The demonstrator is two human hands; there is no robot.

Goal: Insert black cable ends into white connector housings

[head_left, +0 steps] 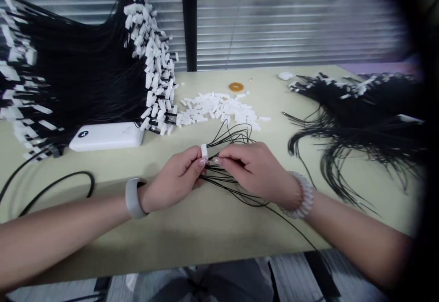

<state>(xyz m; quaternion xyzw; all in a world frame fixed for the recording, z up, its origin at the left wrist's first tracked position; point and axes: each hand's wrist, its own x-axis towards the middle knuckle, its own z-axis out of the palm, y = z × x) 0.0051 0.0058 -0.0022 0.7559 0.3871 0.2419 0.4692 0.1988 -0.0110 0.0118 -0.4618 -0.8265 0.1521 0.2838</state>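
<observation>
White plastic connector (204, 151) pinched in my left hand's (173, 178) fingertips (203, 161), above a pale green table (192, 233).

My right hand (255, 169) closes, fingers (233, 156) together, on thin black wires (222, 174) just beside it; farther off lie a white power bank (106, 136), its tiny display (82, 134) unreadable, and a heap of loose connectors (219, 110).

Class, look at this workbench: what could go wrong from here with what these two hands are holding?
The loose black wires gathered by the right hand could tangle as they splay across the table. The small white connector pinched in the left hand might slip and get lost in the nearby pile of white pieces.
</observation>
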